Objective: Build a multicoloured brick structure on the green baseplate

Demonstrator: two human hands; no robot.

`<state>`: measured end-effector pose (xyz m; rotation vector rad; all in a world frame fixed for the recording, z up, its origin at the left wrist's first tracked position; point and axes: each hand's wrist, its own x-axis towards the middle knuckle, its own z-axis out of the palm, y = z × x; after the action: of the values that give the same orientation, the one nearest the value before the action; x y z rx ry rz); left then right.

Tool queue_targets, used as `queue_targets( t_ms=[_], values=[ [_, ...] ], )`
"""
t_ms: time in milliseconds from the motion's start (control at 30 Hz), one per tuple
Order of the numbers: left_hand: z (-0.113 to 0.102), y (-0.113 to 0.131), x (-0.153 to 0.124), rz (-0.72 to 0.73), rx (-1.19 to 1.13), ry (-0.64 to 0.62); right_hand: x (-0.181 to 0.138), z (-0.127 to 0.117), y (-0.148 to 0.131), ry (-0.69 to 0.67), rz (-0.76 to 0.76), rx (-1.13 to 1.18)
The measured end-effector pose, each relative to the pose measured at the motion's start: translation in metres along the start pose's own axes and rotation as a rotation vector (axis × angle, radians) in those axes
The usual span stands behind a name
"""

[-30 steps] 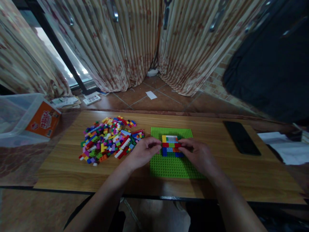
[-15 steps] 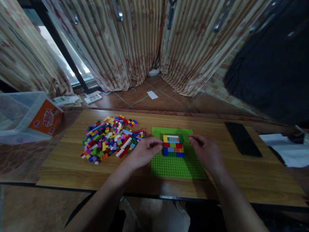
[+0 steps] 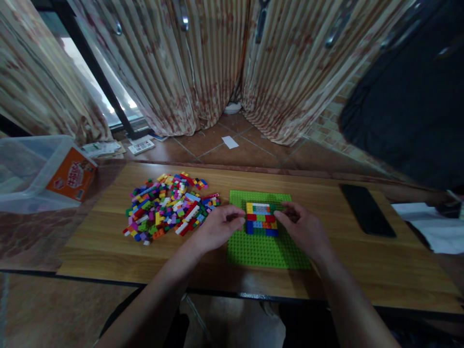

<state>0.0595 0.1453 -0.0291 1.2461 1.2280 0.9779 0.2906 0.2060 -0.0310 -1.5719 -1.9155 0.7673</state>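
A small block of toy building bricks (image 3: 260, 219) in yellow, white, grey, red, green, orange and blue sits on a green studded baseplate (image 3: 268, 253). My left hand (image 3: 221, 227) hovers over the plate's left side, its curled fingertips just beside the block's left edge. A small gap shows between thumb and forefinger, with nothing visible in it. On the other side, my right hand (image 3: 304, 229) has its thumb at the block's right edge, touching or almost so. Its forefinger is bent and held apart from the thumb; the other fingers are partly hidden.
Left of the plate lies a heap of loose bricks (image 3: 168, 208) on the wooden table (image 3: 108, 256). A black phone-like slab (image 3: 367, 210) rests at the right, with white papers (image 3: 429, 227) beyond it. A clear plastic bin (image 3: 39, 179) with an orange label stands at far left.
My right hand has moved left, bringing its thumb from the plate's right margin to the block's right edge. My left hand stays in nearly the same place.
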Motion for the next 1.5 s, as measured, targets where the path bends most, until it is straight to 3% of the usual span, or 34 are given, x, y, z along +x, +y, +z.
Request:
queue_targets(
  t_ms=[200, 1167, 1500],
  values=[
    [0.0, 0.002, 0.0, -0.007, 0.02, -0.012, -0.004, 0.001, -0.002, -0.095, -0.174, 0.114],
    [0.0, -0.003, 0.001, -0.001, 0.018, -0.001, -0.005, 0.002, -0.008, -0.113, -0.38, -0.113],
    [0.0, 0.0, 0.0, -0.023, 0.009, -0.004, -0.003, -0.005, 0.002, -0.097, -0.396, -0.149]
  ],
)
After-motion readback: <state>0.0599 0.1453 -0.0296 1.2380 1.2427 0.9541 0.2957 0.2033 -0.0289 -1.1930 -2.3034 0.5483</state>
